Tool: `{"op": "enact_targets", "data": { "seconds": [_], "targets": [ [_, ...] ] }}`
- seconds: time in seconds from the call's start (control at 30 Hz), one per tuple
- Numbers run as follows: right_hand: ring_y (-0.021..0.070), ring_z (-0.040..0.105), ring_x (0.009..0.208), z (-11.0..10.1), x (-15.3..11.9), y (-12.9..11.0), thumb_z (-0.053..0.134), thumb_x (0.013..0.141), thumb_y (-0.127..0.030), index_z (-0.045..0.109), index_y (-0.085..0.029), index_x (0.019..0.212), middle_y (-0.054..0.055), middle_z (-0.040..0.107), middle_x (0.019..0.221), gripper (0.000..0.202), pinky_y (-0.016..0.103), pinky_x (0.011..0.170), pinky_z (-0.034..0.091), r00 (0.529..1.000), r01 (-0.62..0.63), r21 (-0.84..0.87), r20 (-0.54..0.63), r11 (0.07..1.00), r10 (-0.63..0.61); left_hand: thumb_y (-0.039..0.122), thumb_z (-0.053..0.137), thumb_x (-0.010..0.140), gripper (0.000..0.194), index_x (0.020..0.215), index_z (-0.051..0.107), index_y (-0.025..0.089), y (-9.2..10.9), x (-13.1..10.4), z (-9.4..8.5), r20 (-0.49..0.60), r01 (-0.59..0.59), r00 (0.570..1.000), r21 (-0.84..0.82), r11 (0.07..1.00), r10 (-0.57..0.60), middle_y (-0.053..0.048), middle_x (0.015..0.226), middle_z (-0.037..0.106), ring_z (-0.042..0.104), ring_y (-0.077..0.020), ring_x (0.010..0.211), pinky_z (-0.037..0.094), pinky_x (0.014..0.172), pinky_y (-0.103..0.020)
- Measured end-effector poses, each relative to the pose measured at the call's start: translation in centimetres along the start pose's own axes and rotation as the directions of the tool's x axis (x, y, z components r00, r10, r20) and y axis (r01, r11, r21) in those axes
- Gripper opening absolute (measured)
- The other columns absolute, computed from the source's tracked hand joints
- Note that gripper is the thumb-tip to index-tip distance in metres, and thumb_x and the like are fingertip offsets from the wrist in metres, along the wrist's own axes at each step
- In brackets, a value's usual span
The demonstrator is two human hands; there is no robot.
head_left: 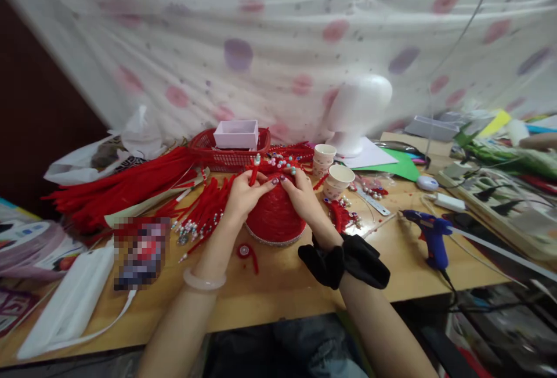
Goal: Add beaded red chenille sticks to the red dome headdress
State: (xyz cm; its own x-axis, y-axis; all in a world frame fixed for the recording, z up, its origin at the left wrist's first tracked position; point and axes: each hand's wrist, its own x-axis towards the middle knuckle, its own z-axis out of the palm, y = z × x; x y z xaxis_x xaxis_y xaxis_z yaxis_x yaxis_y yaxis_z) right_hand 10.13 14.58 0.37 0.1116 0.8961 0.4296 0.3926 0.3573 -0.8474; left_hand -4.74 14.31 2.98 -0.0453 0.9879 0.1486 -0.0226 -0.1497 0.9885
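Between my hands a red dome-shaped headdress [275, 215] stands on the table, its lower rim edged with a sparkling trim. Pink, white and turquoise beads crown its top. My left hand [249, 193] is closed at the upper left, gripping a short red fuzzy stem [253, 177] with beads at its tip. From the upper right, my right hand [303, 193] grips the headdress, thumb on top and other fingers partly hidden behind. In front lies a small red coil [244, 251] with a jewelled centre. Bead-tipped red stems [213, 209] spread out beside my left hand.
At the back are a red basket [213, 160] holding a white box [236, 134], a foam head [359, 105] and paper cups [340, 177]. A blue glue gun [433, 236] with its cord lies right, near a power strip [505, 198]. A phone [143, 253] lies left.
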Motion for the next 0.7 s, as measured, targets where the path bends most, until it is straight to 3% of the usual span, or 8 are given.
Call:
{"op": "enact_targets", "data": {
  "seconds": [0.2, 0.4, 0.53, 0.7],
  "targets": [
    [0.0256, 0.059, 0.109, -0.9, 0.1, -0.4, 0.063, 0.082, -0.035, 0.061, -0.023, 0.105, 0.006, 0.067, 0.113, 0.026, 0.044, 0.098, 0.044, 0.998, -0.038, 0.103, 0.051, 0.994, 0.033, 0.031, 0.091, 0.049, 0.039, 0.068, 0.063, 0.013, 0.2, 0.3, -0.7, 0.108, 0.042, 0.993, -0.055, 0.998, -0.036, 0.005, 0.056, 0.055, 0.049, -0.0091, 0.054, 0.036, 0.053, -0.020],
    [0.0222, 0.062, 0.097, -3.9, -2.5, -2.2, 0.060, 0.082, -0.042, 0.058, -0.020, 0.100, 0.009, 0.066, 0.105, 0.028, 0.037, 0.087, 0.049, 0.999, 0.035, 0.192, -0.048, 0.981, -0.027, 0.036, 0.068, 0.083, 0.021, 0.081, 0.059, 0.017, 1.5, -1.9, -2.9, 0.145, -0.044, 0.986, -0.263, 0.964, 0.085, 0.004, 0.061, 0.054, 0.050, -0.0082, 0.052, 0.041, 0.053, -0.020],
    [0.0163, 0.060, 0.070, -5.0, -4.0, -4.2, 0.062, 0.082, -0.045, 0.060, -0.020, 0.084, 0.001, 0.065, 0.077, 0.025, 0.029, 0.065, 0.049, 0.993, 0.043, 0.213, 0.099, 0.976, -0.065, 0.030, 0.056, 0.092, 0.012, 0.087, 0.055, 0.019, 3.0, -2.7, -2.8, 0.156, -0.125, 0.971, -0.321, 0.939, 0.183, 0.001, 0.073, 0.065, 0.062, -0.0109, 0.067, 0.049, 0.065, -0.022],
    [0.0112, 0.054, 0.052, -4.5, -3.0, -6.4, 0.054, 0.090, -0.048, 0.060, -0.018, 0.068, 0.000, 0.063, 0.064, 0.038, 0.024, 0.050, 0.042, 0.940, 0.033, 0.185, 0.327, 0.982, -0.093, 0.032, 0.068, 0.084, 0.016, 0.086, 0.063, 0.017, 4.2, -2.1, -0.2, 0.267, -0.228, 0.918, -0.249, 0.941, 0.293, -0.005, 0.089, 0.072, 0.068, -0.0167, 0.086, 0.052, 0.076, -0.026]
  ]
}}
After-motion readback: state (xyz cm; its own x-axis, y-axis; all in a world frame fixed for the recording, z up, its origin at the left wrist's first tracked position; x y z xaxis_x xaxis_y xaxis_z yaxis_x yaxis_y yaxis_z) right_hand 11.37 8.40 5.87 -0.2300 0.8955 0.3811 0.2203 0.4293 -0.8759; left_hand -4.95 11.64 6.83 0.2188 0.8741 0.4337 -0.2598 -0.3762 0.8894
